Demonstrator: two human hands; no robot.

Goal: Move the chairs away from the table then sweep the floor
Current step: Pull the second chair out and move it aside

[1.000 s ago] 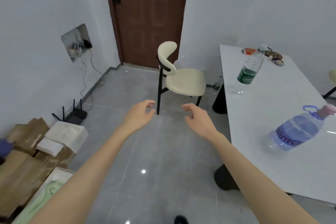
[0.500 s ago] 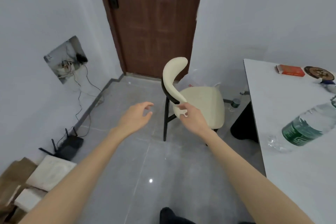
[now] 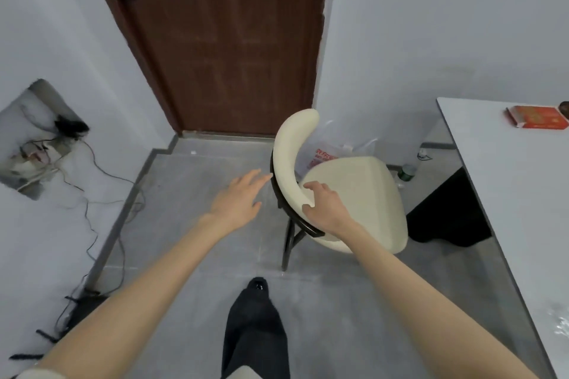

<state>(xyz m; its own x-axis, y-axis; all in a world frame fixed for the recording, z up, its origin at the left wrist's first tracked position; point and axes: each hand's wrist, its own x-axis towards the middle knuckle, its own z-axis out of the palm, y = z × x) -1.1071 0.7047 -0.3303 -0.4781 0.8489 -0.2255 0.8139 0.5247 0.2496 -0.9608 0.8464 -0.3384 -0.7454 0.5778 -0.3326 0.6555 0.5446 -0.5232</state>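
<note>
Centre left: your left hand (image 3: 238, 200) is spread, fingers straight, holding nothing. Its fingertips lie just beside the chair (image 3: 354, 194) back; I cannot tell if they touch.

Centre: the chair stands upright on the floor (image 3: 184, 255), its seat near the table (image 3: 508, 194) at the right edge. Your right hand (image 3: 326, 212) is clamped round the lower end of the backrest.

Assessment: the chair stage appears to be at the grasp, and the chair is not yet clear of the table. No broom is in view, so sweeping is judged not begun. Any other chairs are out of frame.
</note>
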